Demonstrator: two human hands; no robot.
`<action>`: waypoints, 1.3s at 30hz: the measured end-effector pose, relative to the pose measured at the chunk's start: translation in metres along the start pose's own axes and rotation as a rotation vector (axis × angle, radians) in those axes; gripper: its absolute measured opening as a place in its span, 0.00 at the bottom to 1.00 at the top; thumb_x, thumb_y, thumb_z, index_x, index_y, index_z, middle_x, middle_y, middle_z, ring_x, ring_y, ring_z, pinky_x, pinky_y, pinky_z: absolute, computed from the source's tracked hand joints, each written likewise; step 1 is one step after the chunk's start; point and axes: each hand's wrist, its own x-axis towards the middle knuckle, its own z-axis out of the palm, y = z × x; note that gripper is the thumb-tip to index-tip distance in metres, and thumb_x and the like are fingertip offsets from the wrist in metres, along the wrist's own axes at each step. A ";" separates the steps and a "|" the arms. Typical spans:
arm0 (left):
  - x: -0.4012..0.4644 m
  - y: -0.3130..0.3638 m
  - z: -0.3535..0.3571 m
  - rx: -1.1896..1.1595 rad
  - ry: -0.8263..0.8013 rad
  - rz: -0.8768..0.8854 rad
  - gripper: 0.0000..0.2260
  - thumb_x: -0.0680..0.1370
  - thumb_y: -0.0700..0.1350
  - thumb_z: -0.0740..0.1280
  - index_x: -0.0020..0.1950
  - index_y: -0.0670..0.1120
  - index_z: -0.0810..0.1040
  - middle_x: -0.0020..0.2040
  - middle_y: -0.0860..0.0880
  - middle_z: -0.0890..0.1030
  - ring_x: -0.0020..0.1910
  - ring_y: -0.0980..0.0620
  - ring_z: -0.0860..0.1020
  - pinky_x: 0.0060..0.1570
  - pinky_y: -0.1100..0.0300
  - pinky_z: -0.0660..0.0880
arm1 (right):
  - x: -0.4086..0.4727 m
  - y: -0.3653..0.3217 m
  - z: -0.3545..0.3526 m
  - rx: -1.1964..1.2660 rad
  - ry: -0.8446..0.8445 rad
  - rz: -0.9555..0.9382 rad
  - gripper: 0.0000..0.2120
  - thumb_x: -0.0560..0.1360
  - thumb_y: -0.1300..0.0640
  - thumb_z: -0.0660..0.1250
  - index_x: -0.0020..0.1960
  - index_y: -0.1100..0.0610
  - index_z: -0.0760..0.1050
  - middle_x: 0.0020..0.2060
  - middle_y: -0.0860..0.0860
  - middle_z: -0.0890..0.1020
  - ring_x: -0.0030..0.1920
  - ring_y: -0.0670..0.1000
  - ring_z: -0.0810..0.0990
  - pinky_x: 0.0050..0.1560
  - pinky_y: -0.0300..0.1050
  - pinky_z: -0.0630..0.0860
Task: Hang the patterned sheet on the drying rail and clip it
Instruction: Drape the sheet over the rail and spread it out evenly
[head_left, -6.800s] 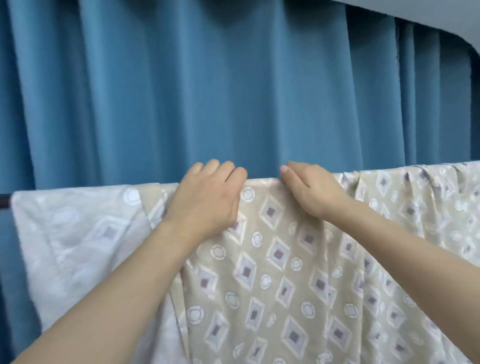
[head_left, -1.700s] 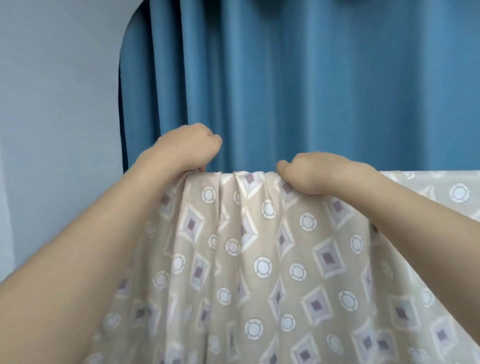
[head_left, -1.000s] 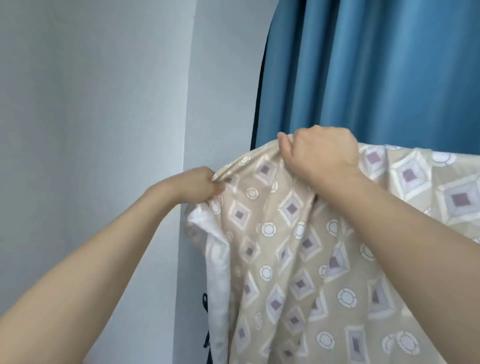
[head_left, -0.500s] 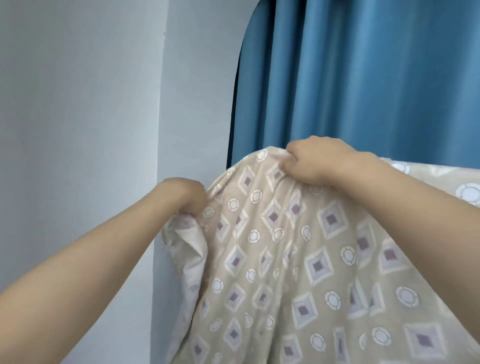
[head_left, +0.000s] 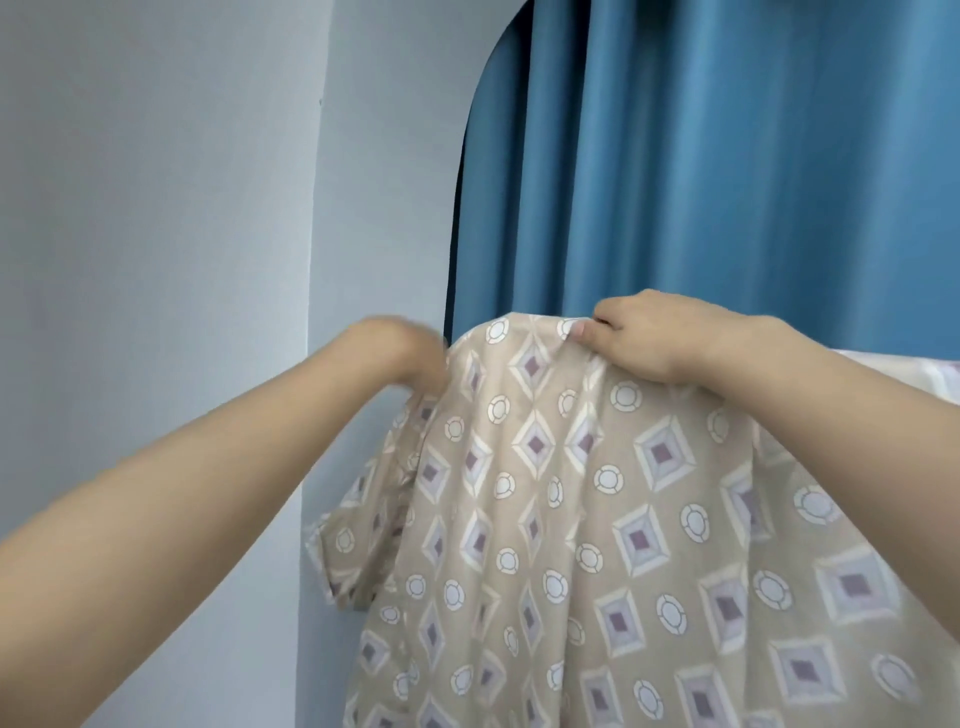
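Observation:
The beige patterned sheet (head_left: 597, 519), printed with diamonds and rings, hangs down from its top fold, which covers the drying rail so the rail itself is hidden. My right hand (head_left: 654, 338) grips the top fold with curled fingers and thumb. My left hand (head_left: 402, 353) is blurred at the sheet's left edge, its fingers tucked behind the cloth, so its hold cannot be made out. The sheet's left end droops in loose folds below that hand. No clip shows.
A blue curtain (head_left: 727, 166) hangs close behind the sheet. A pale grey wall (head_left: 156, 234) fills the left side, right beside the sheet's left end. A strip of lighter cloth (head_left: 904, 369) shows at the far right.
My left hand has risen to the sheet's upper left edge and is moving. The white underside at the left edge no longer shows. My right hand keeps its grip on the top.

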 end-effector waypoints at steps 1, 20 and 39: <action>0.006 0.009 -0.014 -0.137 0.214 0.050 0.08 0.78 0.45 0.58 0.49 0.44 0.75 0.45 0.47 0.79 0.39 0.48 0.76 0.40 0.57 0.72 | -0.003 0.003 -0.001 -0.022 0.001 0.003 0.24 0.79 0.35 0.45 0.49 0.51 0.71 0.46 0.50 0.74 0.50 0.55 0.74 0.47 0.49 0.69; -0.019 0.158 -0.026 -0.520 0.965 0.512 0.20 0.83 0.54 0.47 0.34 0.48 0.64 0.29 0.53 0.68 0.36 0.45 0.73 0.36 0.54 0.60 | -0.120 0.121 -0.033 -0.103 0.019 0.106 0.34 0.72 0.27 0.40 0.41 0.51 0.73 0.36 0.49 0.78 0.42 0.51 0.77 0.46 0.49 0.75; -0.068 0.253 -0.086 -0.457 0.631 0.568 0.19 0.82 0.58 0.47 0.43 0.48 0.69 0.38 0.53 0.76 0.44 0.47 0.75 0.41 0.53 0.68 | -0.249 0.246 -0.062 -0.203 0.074 0.090 0.24 0.72 0.27 0.44 0.51 0.44 0.65 0.43 0.42 0.76 0.44 0.47 0.76 0.45 0.48 0.72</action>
